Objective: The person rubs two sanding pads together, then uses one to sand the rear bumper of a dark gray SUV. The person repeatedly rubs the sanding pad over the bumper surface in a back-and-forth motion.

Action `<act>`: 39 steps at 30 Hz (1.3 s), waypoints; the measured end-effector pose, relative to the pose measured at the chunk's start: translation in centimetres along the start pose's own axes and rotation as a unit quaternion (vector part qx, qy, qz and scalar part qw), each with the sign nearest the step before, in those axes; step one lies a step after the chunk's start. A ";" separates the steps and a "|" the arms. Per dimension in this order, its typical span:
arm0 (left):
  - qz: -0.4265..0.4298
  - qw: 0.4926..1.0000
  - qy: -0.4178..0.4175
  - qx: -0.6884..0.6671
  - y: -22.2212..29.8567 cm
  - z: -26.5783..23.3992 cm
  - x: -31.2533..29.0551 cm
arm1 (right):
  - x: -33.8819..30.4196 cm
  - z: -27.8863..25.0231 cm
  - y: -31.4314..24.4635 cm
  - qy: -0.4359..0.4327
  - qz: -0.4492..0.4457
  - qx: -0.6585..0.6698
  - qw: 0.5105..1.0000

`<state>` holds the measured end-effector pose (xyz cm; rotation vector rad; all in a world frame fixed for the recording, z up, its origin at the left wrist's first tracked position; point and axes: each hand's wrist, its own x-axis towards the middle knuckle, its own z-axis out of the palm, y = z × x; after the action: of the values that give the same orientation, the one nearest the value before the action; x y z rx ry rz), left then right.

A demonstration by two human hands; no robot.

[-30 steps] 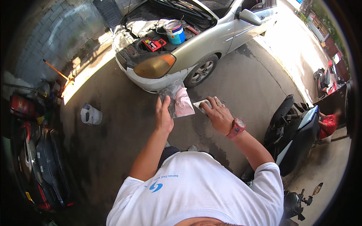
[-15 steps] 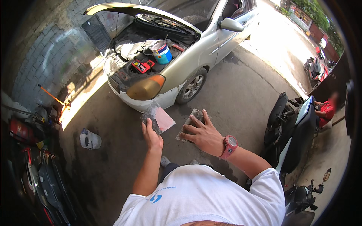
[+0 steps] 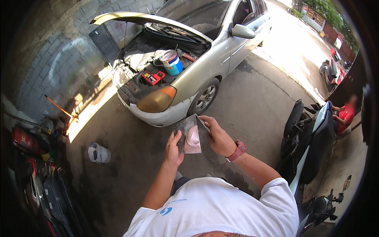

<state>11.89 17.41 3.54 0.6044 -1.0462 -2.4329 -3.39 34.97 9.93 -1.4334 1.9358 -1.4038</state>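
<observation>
My left hand [image 3: 173,148] holds a flat grey board [image 3: 186,134] with a pale pink blob of putty [image 3: 193,139] spread on it. My right hand [image 3: 218,137], with a pink watch on the wrist, holds a thin flat spreader blade [image 3: 203,124] against the board's upper right edge. Both hands are raised in front of my chest. Beyond them stands a silver car [image 3: 197,67] with its hood [image 3: 146,19] up. A blue and white paint can [image 3: 172,62] and a red battery top [image 3: 151,77] sit in the engine bay.
A dark scooter [image 3: 312,146] is parked close on my right, with a seated person in red [image 3: 345,114] behind it. A white container [image 3: 98,153] lies on the concrete to my left. Dark parts and an orange tool [image 3: 59,108] line the left block wall.
The view has tilted up, so the car shows more fully. My hands have come closer together, and the right hand's blade now meets the board held in the left.
</observation>
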 end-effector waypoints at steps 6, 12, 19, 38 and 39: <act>0.170 0.974 0.137 0.058 0.8 0.2 1.1 | -1.0 2.4 -1.0 0.109 0.124 0.589 0.791; 0.166 0.979 0.111 0.026 1.9 0.7 0.9 | -1.7 -0.7 0.8 -0.088 0.154 0.285 0.942; -0.166 0.979 -0.106 -0.045 1.5 0.4 -1.2 | -3.1 -3.1 6.1 0.038 0.171 0.548 0.818; 0.210 0.927 0.207 0.231 1.4 -2.0 -2.3 | -2.0 4.3 -0.4 -0.179 -0.135 -0.340 0.913; 0.217 0.941 0.223 0.137 1.6 -2.7 -2.4 | -1.8 4.1 -0.7 -0.137 -0.179 -0.317 0.921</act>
<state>15.67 16.17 3.63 0.8601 -1.1754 -1.6813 0.79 34.49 8.16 -2.2294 2.1033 -0.6328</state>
